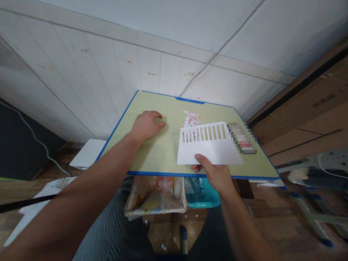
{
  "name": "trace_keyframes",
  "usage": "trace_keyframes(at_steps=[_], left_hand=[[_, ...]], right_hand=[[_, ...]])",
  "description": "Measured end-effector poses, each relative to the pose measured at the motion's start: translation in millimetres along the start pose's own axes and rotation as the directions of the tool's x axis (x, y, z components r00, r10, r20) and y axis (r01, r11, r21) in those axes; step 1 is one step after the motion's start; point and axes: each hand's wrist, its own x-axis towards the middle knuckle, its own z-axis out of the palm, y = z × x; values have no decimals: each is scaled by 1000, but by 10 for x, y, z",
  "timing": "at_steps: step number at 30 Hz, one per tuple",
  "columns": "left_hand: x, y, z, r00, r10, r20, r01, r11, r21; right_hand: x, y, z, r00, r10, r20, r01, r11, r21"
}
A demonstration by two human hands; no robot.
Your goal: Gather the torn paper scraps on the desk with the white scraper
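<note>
My right hand (pixel 214 174) grips the near edge of a white flat sheet with a row of long slots (pixel 209 148), thumb on top and fingers beneath. The sheet is held tilted over the table. Through its slots and beyond its far edge shows a small pile of pink-and-white printed pieces (pixel 191 117), too small to make out singly. My left hand (pixel 148 125) rests on the tabletop to the left of the pile, fingers loosely bent and the thumb apart from them. It holds nothing.
The small table (pixel 163 156) has a yellow-green top with blue edging. A blurred-out phone-like object (pixel 241 137) lies at its right. Below the front edge are a patterned fabric-lined container (pixel 160 208) and a turquoise basket (pixel 203 203). Cardboard boxes (pixel 312 108) stand at the right.
</note>
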Motion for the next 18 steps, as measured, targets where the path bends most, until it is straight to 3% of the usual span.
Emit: trace_keyframes(at_steps=[10, 18], left_hand=[[-14, 31, -8, 1000, -18, -9, 17, 1000, -9], [-17, 27, -13, 1000, -14, -12, 14, 1000, -17]], right_hand=[[-46, -15, -24, 999, 9, 43, -6, 997, -71], [-2, -31, 10, 1000, 16, -5, -17, 997, -72]])
